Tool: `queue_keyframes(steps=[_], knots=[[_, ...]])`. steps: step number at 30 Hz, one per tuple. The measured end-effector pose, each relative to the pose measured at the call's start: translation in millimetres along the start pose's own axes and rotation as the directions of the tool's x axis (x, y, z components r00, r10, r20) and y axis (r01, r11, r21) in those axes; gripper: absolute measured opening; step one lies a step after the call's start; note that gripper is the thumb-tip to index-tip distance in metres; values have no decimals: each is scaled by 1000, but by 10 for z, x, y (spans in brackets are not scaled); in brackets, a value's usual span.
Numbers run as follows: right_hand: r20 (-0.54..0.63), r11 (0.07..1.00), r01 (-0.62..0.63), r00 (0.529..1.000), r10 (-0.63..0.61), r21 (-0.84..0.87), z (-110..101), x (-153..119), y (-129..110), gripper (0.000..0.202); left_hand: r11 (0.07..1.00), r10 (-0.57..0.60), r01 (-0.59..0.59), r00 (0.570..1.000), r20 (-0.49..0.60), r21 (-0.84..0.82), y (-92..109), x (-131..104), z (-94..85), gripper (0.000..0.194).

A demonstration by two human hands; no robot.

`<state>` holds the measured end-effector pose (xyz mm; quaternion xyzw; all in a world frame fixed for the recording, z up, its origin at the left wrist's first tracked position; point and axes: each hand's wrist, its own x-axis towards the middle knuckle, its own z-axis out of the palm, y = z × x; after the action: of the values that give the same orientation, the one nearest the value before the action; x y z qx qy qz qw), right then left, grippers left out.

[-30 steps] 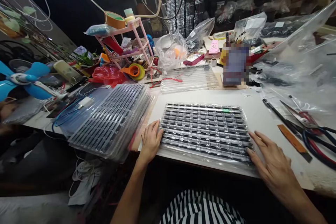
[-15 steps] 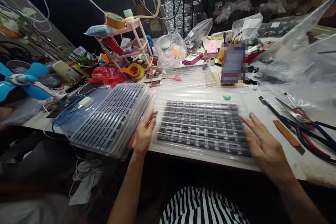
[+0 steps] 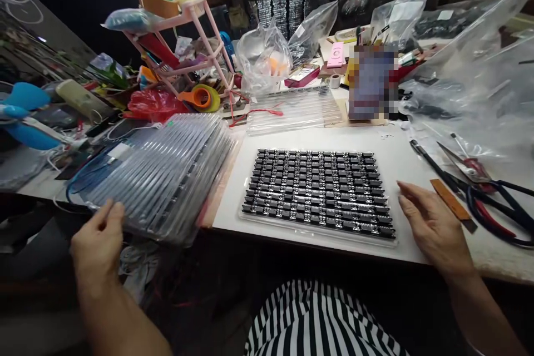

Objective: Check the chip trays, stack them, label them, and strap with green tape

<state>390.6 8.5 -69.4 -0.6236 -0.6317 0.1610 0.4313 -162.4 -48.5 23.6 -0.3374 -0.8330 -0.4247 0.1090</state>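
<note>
My left hand [image 3: 100,236] is at the near left corner of a stack of clear ribbed plastic trays [image 3: 161,172], thumb and fingers pinched on the edge of the top clear tray [image 3: 146,169]. A small green mark shows on that tray's far side. In front of me lies another clear tray [image 3: 317,228], flat on the white table. Rows of small black circuit boards [image 3: 312,192] with pins fill it. Just to its right, my right hand [image 3: 431,228] rests with fingers stretched out, apart from the tray and holding nothing.
Scissors [image 3: 475,169], dark-handled cutters [image 3: 500,211] and an orange-handled blade [image 3: 453,200] lie on the right. More clear trays [image 3: 292,111] lie behind. A pink rack [image 3: 208,39] with tape rolls, a blue fan [image 3: 23,117] and plastic bags [image 3: 488,83] surround the work area.
A clear tray with a green mark has gone from over the circuit boards onto the left stack. My left hand moved left with it; my right hand let go and stays right of the boards.
</note>
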Motion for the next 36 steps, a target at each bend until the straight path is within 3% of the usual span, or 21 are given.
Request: queue_keyframes(steps=[2,3,5,7,8,9,11,12,14,19,21,23,27,29,33,36], knots=[[-20,999,29,999,-29,-45,-6,-38,-71,38,987,92,-73,987,-129,141,154,-140,-22,42],[-25,997,45,999,-47,-58,-11,-61,-133,37,975,177,-140,959,-223,175,286,-252,-25,47],[-23,990,116,993,-118,-80,-3,-117,-284,35,919,394,-373,886,-244,127,592,-542,11,48],[27,965,243,970,-242,-96,52,-181,-445,34,814,576,-580,813,-86,-28,868,-888,137,39],[75,943,317,947,-311,-99,98,-214,-521,35,740,671,-660,738,76,-125,972,-1062,236,41],[136,914,392,916,-377,-102,155,-244,-590,36,653,756,-730,616,220,-201,1049,-1227,352,45],[258,846,520,839,-479,-119,283,-298,-697,40,527,798,-811,370,476,-253,1131,-1501,599,59],[305,814,565,806,-508,-136,346,-321,-734,42,492,781,-830,288,554,-262,1144,-1604,711,65],[364,767,614,768,-527,-187,450,-360,-771,44,454,740,-854,202,641,-255,1145,-1738,875,75],[382,724,640,756,-532,-258,542,-418,-763,47,412,732,-873,148,664,-260,1135,-1813,945,73],[383,724,638,757,-530,-260,535,-418,-771,47,422,732,-867,153,664,-264,1123,-1787,926,73],[385,728,637,757,-528,-254,524,-407,-791,49,460,719,-853,196,667,-245,1090,-1734,917,76],[384,730,637,757,-530,-249,502,-393,-816,51,573,658,-804,337,673,-158,951,-1593,913,80],[390,725,639,755,-528,-255,496,-400,-810,51,612,631,-778,376,678,-138,866,-1537,905,81],[414,706,649,747,-520,-284,553,-393,-825,55,662,607,-724,367,705,-194,744,-1472,916,88],[427,665,693,709,-561,-279,696,-364,-888,59,703,580,-672,352,735,-232,720,-1466,923,94]])
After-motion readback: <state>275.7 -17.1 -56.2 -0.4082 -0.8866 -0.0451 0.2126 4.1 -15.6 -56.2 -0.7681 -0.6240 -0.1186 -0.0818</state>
